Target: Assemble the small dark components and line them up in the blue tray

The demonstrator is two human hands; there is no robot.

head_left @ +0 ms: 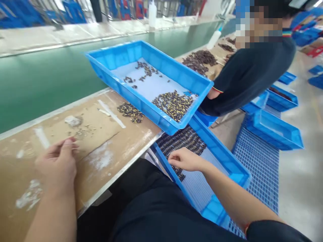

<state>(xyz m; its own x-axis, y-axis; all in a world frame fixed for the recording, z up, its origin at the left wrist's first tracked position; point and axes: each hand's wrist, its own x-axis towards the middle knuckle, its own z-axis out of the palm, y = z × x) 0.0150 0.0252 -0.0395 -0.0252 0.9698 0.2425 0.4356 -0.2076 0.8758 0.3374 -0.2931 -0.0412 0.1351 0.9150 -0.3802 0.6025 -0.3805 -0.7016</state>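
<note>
The right hand point(185, 159), fingers together, is just over small dark parts point(181, 143) in a blue tray point(219, 159), and the left hand point(58, 164) pinches together above the desk point(106, 126)

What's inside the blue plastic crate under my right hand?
The blue plastic crate holds rows of small dark parts on a pale ribbed sheet; the right hand covers some, and the crate's floor beneath cannot be seen.

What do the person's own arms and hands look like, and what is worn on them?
The bare left hand and the bare right hand wear no gloves, and no ring or watch shows. The bare left forearm runs out of the picture with no sleeve in view. The bare right forearm ends at a dark navy short sleeve with a thin red edge.
</note>
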